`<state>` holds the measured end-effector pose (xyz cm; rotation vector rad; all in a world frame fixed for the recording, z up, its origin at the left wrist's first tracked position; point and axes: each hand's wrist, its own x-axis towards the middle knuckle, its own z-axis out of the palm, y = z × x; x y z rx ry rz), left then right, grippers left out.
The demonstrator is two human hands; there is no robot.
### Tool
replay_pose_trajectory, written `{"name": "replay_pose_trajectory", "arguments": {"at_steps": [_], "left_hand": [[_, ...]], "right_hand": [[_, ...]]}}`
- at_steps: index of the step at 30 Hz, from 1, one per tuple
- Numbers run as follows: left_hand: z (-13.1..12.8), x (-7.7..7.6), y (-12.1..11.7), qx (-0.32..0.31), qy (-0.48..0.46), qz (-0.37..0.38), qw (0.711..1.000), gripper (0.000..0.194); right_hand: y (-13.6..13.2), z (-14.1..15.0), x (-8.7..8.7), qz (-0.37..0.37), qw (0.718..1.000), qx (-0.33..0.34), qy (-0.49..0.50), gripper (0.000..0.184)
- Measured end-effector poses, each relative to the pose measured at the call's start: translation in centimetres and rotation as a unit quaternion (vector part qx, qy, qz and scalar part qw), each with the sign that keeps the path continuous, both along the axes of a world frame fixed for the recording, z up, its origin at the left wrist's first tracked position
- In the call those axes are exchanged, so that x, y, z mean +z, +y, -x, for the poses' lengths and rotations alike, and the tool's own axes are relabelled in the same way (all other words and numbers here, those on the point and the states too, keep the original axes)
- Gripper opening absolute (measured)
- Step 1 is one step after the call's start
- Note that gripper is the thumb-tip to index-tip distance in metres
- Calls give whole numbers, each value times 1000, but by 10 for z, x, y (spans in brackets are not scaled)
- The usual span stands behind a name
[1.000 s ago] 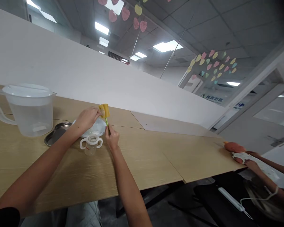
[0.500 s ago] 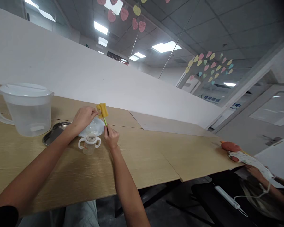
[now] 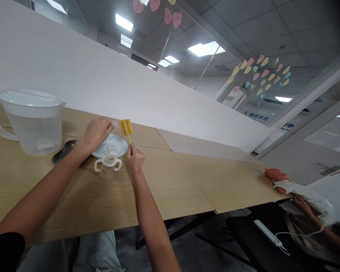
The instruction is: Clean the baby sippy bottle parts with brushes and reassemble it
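Observation:
My right hand [image 3: 136, 158] pinches the green stick of a brush with a yellow sponge head [image 3: 125, 127], held upright. My left hand [image 3: 98, 131] is closed on a small clear piece [image 3: 115, 123] just left of the sponge; the two are slightly apart. Below my hands stands a small clear baby bottle with two white handles [image 3: 107, 166], open at the top. Behind it lies a white bowl or plate [image 3: 116, 145] on a metal tray [image 3: 61, 154].
A large clear plastic jug with a white lid [image 3: 34, 121] stands at the left. A white partition runs along the far side of the wooden table [image 3: 172, 185]. At the right edge another person's hand [image 3: 302, 202] handles patterned cloth beside an orange object [image 3: 274, 174].
The sponge head was against the clear piece in my left hand; now it is pulled a little to the right, free of it. The view has shifted slightly.

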<state>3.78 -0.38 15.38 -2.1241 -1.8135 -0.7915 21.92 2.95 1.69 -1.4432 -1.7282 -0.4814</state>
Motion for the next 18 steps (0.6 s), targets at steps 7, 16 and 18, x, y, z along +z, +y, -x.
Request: {"name": "replay_pose_trajectory", "arguments": {"at_steps": [7, 16, 18], "left_hand": [[4, -1, 1, -28, -54, -7, 998, 46], [36, -2, 17, 32, 14, 102, 994, 45], [51, -5, 22, 67, 30, 163, 984, 37]], "right_hand": [[2, -1, -2, -50, 995, 67, -45, 35], [6, -9, -12, -64, 996, 62, 1, 40], [6, -9, -13, -63, 996, 57, 18, 42]]}}
